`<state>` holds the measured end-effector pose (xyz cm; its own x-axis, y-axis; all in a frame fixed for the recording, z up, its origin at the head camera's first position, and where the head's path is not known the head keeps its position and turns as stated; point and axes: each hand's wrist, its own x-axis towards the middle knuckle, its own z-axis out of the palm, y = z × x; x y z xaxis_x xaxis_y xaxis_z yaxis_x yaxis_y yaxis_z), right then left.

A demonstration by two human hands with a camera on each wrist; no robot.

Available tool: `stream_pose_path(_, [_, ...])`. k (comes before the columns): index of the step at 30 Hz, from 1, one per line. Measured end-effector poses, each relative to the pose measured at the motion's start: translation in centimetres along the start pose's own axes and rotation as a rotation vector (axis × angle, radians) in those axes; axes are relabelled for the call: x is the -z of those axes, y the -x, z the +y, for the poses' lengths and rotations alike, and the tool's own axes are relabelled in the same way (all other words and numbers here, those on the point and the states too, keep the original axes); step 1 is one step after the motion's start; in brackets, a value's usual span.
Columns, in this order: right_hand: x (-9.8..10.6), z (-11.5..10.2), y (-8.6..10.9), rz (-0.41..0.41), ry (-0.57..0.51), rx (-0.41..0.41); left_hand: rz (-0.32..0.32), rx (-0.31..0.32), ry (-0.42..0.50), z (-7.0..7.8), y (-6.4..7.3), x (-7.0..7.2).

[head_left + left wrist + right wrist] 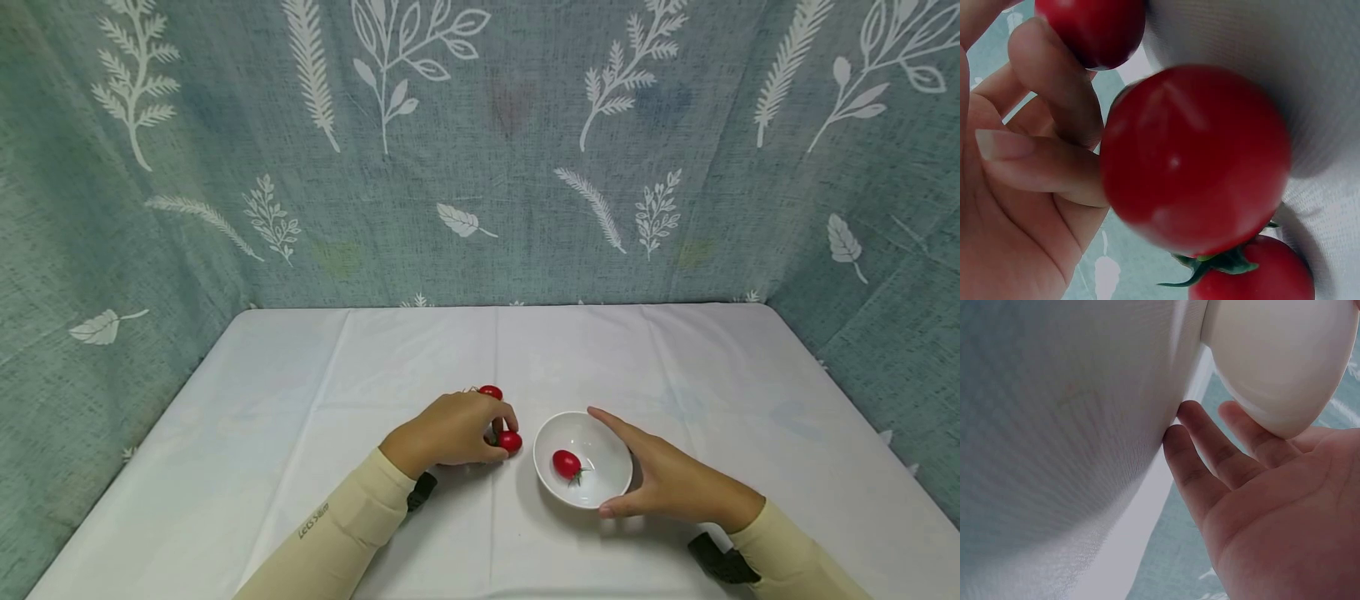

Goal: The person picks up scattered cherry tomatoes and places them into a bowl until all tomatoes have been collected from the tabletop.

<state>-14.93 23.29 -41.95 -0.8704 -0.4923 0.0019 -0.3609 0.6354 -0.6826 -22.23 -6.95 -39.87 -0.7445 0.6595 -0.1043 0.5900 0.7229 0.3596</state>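
My left hand (459, 429) pinches a red cherry tomato (510, 442) between thumb and fingertips, low over the white cloth; this tomato (1092, 28) shows at the top of the left wrist view. Beyond the knuckles lies another tomato (491, 392), partly covered by the hand. Two tomatoes appear near the palm in the left wrist view, a large close one (1197, 159) and one lower down (1257, 275). My right hand (663, 483) holds a white bowl (610, 446) from its right side, thumb and index finger spread along the rim. One tomato (566, 464) with a green stem lies inside the bowl.
A white cloth (300, 517) with fold creases covers the table. Grey-green curtains (510, 167) with white leaf prints stand behind the table and along both sides. Dark straps (723, 560) sit at both wrists.
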Motion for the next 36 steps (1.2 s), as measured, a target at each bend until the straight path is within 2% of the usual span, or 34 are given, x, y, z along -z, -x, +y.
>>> stream_pose_path(8, [0.0, 0.0, -0.1, -0.006, 0.001, -0.007, 0.023, -0.023, -0.019, -0.1, -0.1, 0.0])
stream_pose_path(17, [0.0, 0.1, -0.2, -0.011, -0.001, -0.009, 0.096, -0.040, -0.027, 0.1, -0.1, 0.3])
stream_pose_path(30, [0.1, 0.1, -0.1, -0.010, -0.005, -0.005, 0.251, -0.117, -0.032, 1.0, 0.0, 0.8])
stream_pose_path(36, [0.1, 0.1, -0.1, -0.015, -0.016, -0.005, 0.329, -0.189, -0.047, 1.8, 0.2, 0.9])
